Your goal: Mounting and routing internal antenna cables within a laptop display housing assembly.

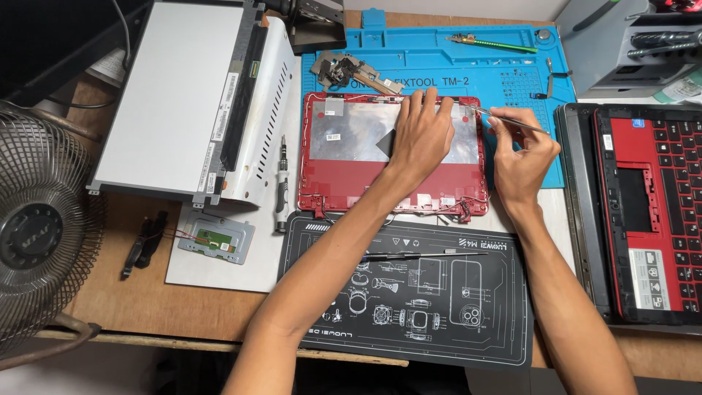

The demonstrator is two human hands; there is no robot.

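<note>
A red laptop lid shell (pixel 344 175) lined with silver foil lies on a blue work mat (pixel 439 58). My left hand (pixel 420 135) presses flat on the foil near the shell's top edge, fingers spread. My right hand (pixel 521 157) pinches metal tweezers (pixel 504 117) at the shell's upper right corner, with the tips pointing left toward the top edge. A thin dark tool (pixel 420 256) lies on the black mat (pixel 409 292) below the shell.
A white display panel and bezel (pixel 183 95) lie at the left, with a screwdriver (pixel 281 186) beside them. A touchpad board (pixel 216 238) sits on white paper. The red keyboard base (pixel 651 212) is at the right. A fan (pixel 36 234) stands at the far left.
</note>
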